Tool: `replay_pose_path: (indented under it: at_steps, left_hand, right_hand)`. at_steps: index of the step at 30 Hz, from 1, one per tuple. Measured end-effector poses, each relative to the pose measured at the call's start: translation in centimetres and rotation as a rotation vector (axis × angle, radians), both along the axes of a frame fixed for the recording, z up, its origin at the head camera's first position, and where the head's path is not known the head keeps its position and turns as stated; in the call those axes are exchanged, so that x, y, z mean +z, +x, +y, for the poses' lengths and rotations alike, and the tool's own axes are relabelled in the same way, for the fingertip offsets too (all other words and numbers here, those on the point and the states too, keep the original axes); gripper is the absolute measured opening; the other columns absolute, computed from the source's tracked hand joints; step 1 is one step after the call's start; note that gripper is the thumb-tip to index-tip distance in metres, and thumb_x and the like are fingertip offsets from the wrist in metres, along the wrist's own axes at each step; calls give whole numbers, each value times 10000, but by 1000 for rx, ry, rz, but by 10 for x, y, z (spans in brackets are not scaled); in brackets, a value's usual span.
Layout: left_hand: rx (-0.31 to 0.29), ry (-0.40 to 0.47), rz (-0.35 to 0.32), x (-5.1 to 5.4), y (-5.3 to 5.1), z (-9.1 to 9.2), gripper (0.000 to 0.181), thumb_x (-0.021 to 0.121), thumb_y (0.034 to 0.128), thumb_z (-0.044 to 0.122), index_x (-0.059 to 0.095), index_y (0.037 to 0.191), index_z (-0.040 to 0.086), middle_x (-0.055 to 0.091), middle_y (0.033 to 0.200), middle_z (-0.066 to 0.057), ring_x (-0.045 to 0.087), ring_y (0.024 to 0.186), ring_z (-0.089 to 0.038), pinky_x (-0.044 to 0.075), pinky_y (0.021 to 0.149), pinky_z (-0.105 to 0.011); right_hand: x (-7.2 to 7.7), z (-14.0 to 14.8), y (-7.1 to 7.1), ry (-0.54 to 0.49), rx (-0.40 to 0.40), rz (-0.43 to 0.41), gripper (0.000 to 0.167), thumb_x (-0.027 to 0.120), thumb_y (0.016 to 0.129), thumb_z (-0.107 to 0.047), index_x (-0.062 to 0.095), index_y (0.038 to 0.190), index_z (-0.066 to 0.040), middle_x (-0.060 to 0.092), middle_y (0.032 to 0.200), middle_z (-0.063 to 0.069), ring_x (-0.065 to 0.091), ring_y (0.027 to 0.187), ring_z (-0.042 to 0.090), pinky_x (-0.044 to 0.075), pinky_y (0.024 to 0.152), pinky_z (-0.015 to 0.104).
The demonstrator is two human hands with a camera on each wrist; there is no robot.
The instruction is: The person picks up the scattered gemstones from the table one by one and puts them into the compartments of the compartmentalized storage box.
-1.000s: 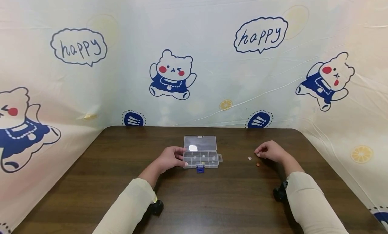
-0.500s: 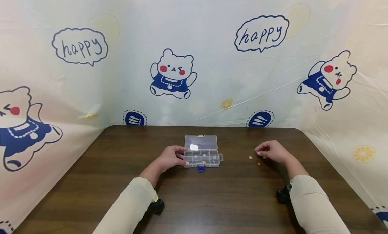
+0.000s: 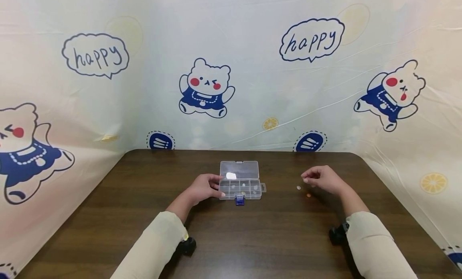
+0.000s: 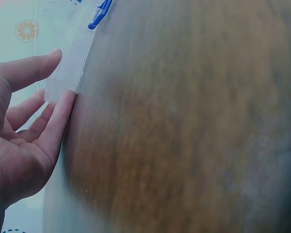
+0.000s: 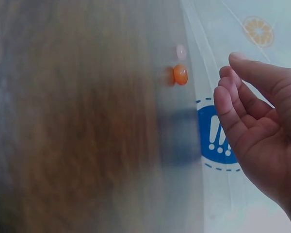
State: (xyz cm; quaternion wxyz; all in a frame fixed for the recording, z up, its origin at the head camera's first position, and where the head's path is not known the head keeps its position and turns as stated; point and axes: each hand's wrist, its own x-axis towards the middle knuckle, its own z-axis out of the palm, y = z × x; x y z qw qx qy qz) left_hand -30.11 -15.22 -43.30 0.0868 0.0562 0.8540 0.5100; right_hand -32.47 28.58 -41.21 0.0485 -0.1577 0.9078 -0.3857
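Note:
A clear plastic compartment box [image 3: 234, 197] with a blue latch [image 3: 240, 200] stands on the table, its lid [image 3: 239, 170] raised at the back. My left hand [image 3: 202, 189] holds the box's left end, thumb at the front and fingers behind. A few small pale pieces lie in its compartments. To the right, my right hand [image 3: 323, 179] is just above the table, thumb and index fingertips pinched on a small pale stone, mostly hidden. Near these fingers lie a whitish stone [image 3: 298, 187] and a glossy orange stone [image 5: 181, 74].
The brown wooden table [image 3: 252, 239] has rounded far corners. Behind it hangs a pale cloth [image 3: 252, 90] printed with bears and the word "happy". A hanging tab [image 3: 263, 187] sticks out from the box's right side.
My right hand has risen slightly from the table and shifted a little left, fingertips still together. The left hand and the box stay in place; the view has shifted slightly.

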Motion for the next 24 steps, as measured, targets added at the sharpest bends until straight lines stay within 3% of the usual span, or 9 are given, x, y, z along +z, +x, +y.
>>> replay_pose_path:
  at_steps: [10, 18, 24]
  left_hand:
    - [3, -16, 13, 0, 0, 0, 610, 867, 715, 75, 640, 1281, 100, 619, 1093, -72, 568, 941, -225, 542, 805, -311]
    - [0, -16, 18, -1, -1, -2, 601, 862, 718, 60, 639, 1276, 94, 621, 1069, -72, 569, 935, -227, 542, 792, -309]
    - [-6, -14, 13, -2, -1, -2, 602, 862, 718, 61, 642, 1277, 104, 614, 1076, -75, 567, 942, -233, 545, 789, -302]
  right_hand:
    - [8, -14, 7, -75, 37, 70, 259, 714, 896, -121, 689, 1097, 40, 678, 939, 147, 602, 783, 239, 544, 692, 288]
    - [13, -28, 10, -113, 49, 55, 252, 723, 889, -128, 697, 1080, 34, 672, 929, 151, 582, 774, 232, 532, 673, 292]
    - [12, -35, 12, -126, 69, 43, 246, 718, 892, -118, 693, 1075, 45, 668, 931, 177, 581, 762, 223, 540, 682, 370]
